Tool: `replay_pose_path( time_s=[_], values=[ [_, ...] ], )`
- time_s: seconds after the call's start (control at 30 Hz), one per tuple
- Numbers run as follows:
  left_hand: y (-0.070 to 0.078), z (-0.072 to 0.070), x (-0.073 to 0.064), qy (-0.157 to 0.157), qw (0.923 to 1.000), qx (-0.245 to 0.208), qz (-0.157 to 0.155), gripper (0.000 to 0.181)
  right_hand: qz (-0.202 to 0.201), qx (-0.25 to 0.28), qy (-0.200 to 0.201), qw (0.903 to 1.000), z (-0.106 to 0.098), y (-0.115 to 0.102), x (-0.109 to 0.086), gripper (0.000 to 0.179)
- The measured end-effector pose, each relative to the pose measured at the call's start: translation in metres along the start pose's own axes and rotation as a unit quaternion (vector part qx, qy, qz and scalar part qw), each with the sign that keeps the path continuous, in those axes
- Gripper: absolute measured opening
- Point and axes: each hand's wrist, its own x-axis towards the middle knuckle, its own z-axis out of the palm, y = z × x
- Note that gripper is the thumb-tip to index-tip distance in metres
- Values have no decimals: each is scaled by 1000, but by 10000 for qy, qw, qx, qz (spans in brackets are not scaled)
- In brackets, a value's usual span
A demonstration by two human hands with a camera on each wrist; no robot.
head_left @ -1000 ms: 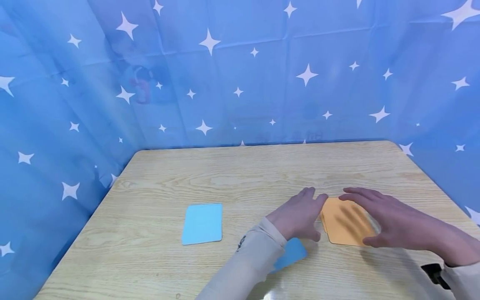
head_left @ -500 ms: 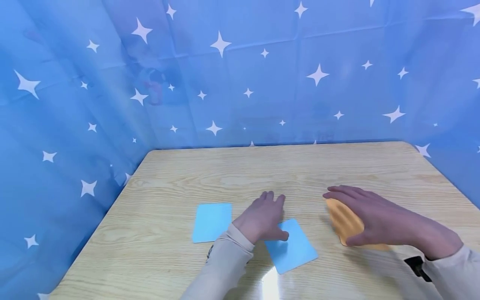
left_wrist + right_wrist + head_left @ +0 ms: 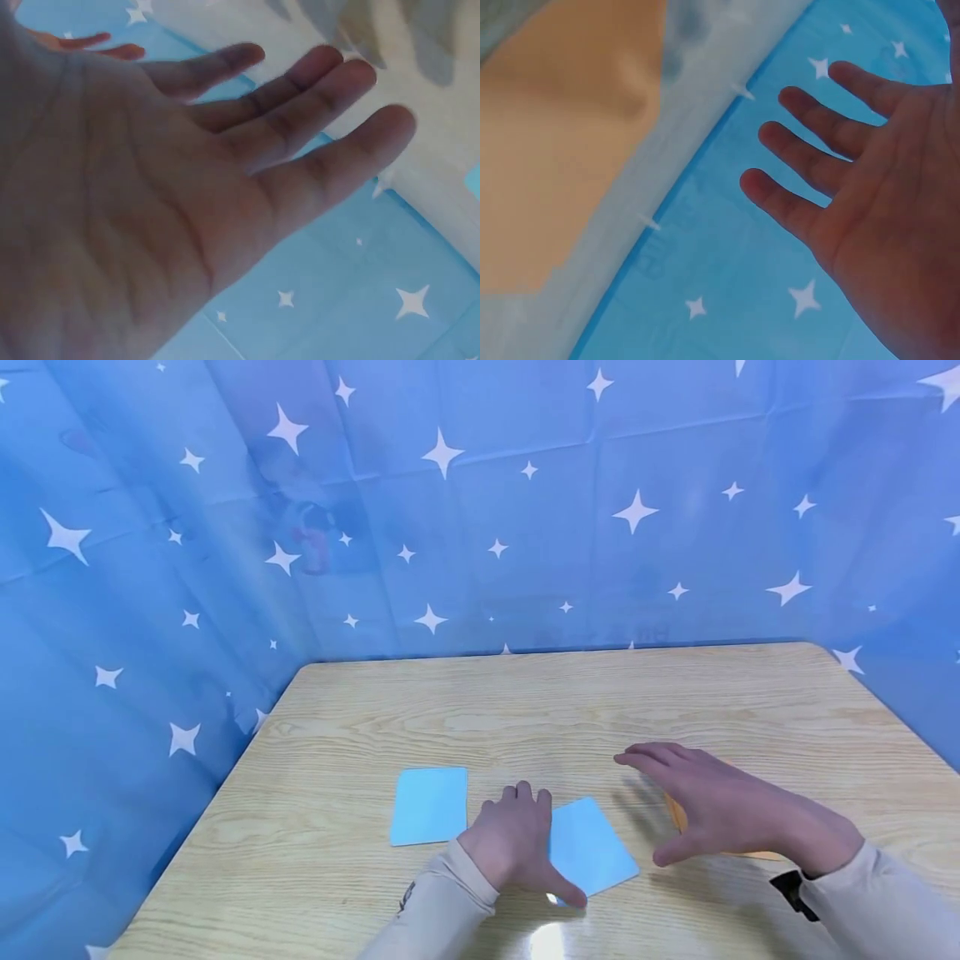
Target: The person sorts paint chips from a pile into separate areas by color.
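Note:
My left hand point(image 3: 513, 843) is spread beside the left edge of a slanted blue card point(image 3: 596, 847), its thumb over the card's near corner. I cannot tell whether it touches. In the left wrist view, the left hand point(image 3: 187, 172) has extended fingers and holds nothing. My right hand point(image 3: 727, 810) hovers over the orange cards point(image 3: 761, 855) and hides most of them. Fingers apart and palm bare, the right hand point(image 3: 885, 202) shows in the right wrist view beside an orange card point(image 3: 570, 142). Another blue card point(image 3: 429, 806) lies flat left of the left hand.
Everything lies on a light wooden table point(image 3: 480, 718) with rounded far corners. A blue curtain with white stars point(image 3: 480, 510) hangs behind and along its sides. A bright reflection shows on the near tabletop.
My left hand has moved left, away from the orange cards, and then nearer, uncovering the slanted blue card. The right hand has shifted a little left over the orange cards. The head view turned slightly left.

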Motion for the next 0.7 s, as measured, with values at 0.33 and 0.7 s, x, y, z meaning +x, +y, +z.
replay_pose_path(
  time_s=[0.33,0.7],
  values=[
    [6,4,11,24,9958,-119,905,102,-25,236,-242,9994,15,-14,9,109],
    [-3,0,20,-79,9918,-675,1083,104,-245,104,-349,9990,38,-23,19,108]
  ],
)
